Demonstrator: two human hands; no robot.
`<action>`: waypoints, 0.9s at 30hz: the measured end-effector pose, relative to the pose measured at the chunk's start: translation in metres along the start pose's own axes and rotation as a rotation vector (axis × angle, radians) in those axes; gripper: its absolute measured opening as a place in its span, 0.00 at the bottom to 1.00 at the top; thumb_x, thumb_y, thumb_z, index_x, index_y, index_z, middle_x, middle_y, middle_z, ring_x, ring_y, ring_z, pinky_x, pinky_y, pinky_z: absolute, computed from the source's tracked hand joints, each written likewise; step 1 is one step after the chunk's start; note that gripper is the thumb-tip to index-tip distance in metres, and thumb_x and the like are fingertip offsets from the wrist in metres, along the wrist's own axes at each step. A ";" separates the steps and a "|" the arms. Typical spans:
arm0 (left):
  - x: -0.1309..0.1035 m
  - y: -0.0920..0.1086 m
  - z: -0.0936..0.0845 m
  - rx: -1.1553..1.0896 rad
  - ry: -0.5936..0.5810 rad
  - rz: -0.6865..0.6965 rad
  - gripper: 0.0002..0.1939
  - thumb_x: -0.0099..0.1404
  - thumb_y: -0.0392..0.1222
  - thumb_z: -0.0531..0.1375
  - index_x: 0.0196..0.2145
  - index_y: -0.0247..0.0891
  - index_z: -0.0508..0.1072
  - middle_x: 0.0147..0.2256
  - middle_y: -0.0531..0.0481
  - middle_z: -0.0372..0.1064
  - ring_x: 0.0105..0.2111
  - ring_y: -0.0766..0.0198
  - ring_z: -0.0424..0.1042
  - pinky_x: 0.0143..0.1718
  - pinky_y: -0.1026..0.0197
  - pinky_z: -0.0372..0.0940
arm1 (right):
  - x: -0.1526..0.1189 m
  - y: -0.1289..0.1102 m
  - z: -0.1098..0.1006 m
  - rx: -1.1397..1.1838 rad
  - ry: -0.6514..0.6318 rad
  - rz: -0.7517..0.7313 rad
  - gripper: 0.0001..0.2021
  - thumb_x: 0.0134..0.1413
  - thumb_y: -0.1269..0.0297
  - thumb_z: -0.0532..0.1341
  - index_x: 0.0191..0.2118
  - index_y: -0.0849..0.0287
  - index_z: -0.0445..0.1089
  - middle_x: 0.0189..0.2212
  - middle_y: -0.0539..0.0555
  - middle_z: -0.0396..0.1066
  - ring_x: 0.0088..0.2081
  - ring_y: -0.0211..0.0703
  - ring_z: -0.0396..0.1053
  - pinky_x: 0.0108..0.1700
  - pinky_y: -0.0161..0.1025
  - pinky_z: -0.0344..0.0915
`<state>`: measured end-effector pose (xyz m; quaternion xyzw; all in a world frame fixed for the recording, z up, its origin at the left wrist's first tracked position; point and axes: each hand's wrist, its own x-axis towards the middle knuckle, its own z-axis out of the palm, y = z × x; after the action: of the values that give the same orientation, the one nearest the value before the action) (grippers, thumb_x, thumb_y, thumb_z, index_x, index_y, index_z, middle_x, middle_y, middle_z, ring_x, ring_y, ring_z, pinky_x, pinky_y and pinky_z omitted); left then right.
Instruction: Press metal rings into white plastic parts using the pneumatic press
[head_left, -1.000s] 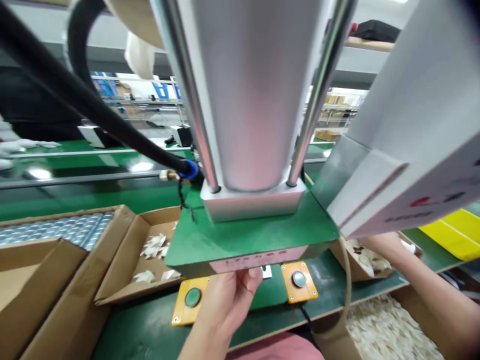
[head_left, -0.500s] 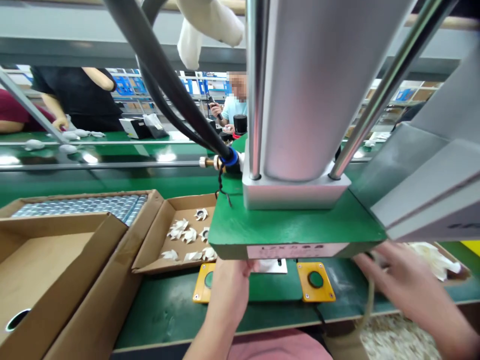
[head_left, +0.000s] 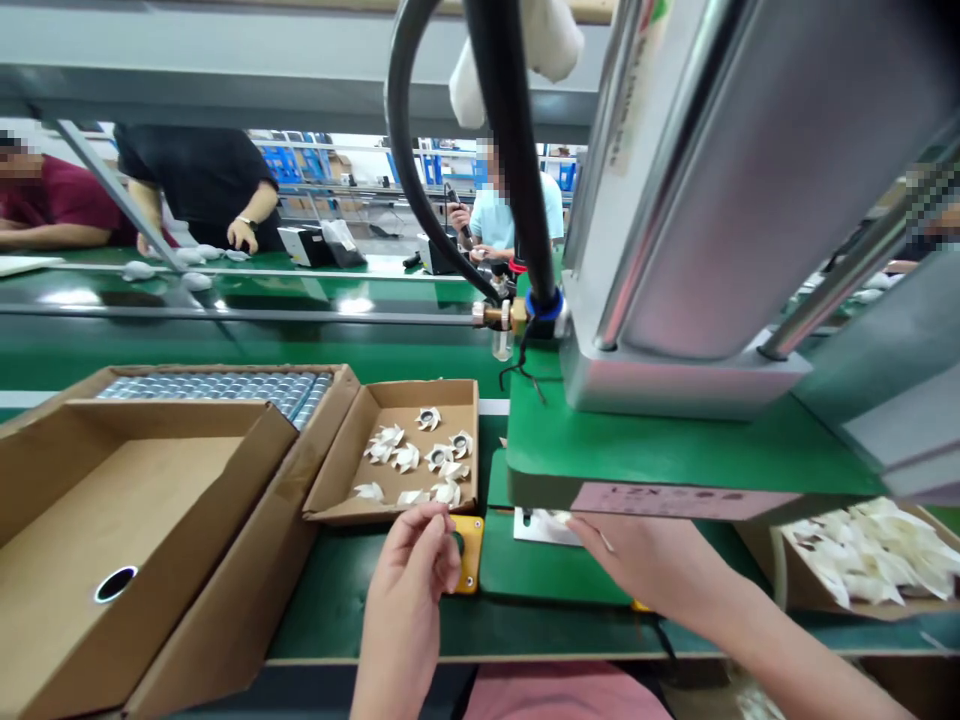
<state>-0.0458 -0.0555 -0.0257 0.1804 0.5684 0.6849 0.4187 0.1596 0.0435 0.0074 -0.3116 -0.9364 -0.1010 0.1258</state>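
My left hand is closed in a pinch just in front of the yellow button plate; whatever is between its fingers is too small or hidden to make out. Under the green press head reaches my right hand, its fingers drawn together at the metal plate on the green base. A small whitish piece shows at its fingertips, mostly hidden. Left of the press, a shallow cardboard tray holds several white bladed fan wheels, some with dark rings.
On the right is a carton of white bladed parts. At left, an open cardboard box stands by a carton of silvery cylinders. Black hoses hang beside the press cylinder. Co-workers sit across the bench.
My left hand has come out from under the press towards the tray. My right hand has moved left from the parts carton to the metal plate. The view has turned left.
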 end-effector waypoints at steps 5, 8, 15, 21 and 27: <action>-0.002 0.002 -0.024 0.805 -0.128 0.276 0.11 0.64 0.48 0.54 0.39 0.42 0.71 0.37 0.50 0.68 0.36 0.61 0.68 0.38 0.60 0.63 | -0.039 0.010 0.014 0.235 0.050 0.198 0.12 0.62 0.62 0.50 0.43 0.54 0.68 0.38 0.53 0.72 0.41 0.45 0.69 0.40 0.41 0.65; -0.002 -0.002 -0.042 1.205 -0.152 0.501 0.13 0.66 0.47 0.52 0.42 0.42 0.72 0.43 0.46 0.66 0.42 0.55 0.67 0.46 0.52 0.61 | -0.075 0.024 0.020 0.249 0.063 0.298 0.13 0.62 0.59 0.50 0.48 0.53 0.65 0.43 0.52 0.70 0.45 0.43 0.68 0.44 0.39 0.65; -0.002 -0.021 -0.057 1.595 -0.211 0.780 0.14 0.67 0.44 0.51 0.48 0.42 0.70 0.42 0.45 0.67 0.38 0.56 0.68 0.40 0.51 0.65 | -0.116 0.025 0.034 0.079 -0.003 0.202 0.13 0.61 0.65 0.49 0.49 0.56 0.62 0.38 0.51 0.72 0.36 0.45 0.69 0.38 0.45 0.64; -0.002 -0.014 -0.046 1.732 -0.265 0.712 0.12 0.68 0.44 0.49 0.41 0.43 0.71 0.41 0.47 0.67 0.34 0.56 0.67 0.36 0.50 0.65 | -0.117 0.023 0.041 0.097 -0.013 0.192 0.12 0.61 0.65 0.50 0.49 0.56 0.62 0.36 0.52 0.72 0.34 0.45 0.69 0.38 0.46 0.63; 0.002 -0.015 -0.055 1.468 -0.260 0.636 0.13 0.67 0.46 0.50 0.44 0.45 0.71 0.42 0.47 0.65 0.40 0.56 0.67 0.43 0.50 0.64 | -0.115 0.029 0.035 0.439 -0.074 0.425 0.15 0.60 0.56 0.53 0.52 0.47 0.62 0.47 0.48 0.69 0.47 0.40 0.67 0.47 0.37 0.66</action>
<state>-0.0808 -0.0883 -0.0558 0.6403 0.7413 0.1970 0.0414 0.2598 0.0114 -0.0564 -0.4691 -0.8537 0.1437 0.1745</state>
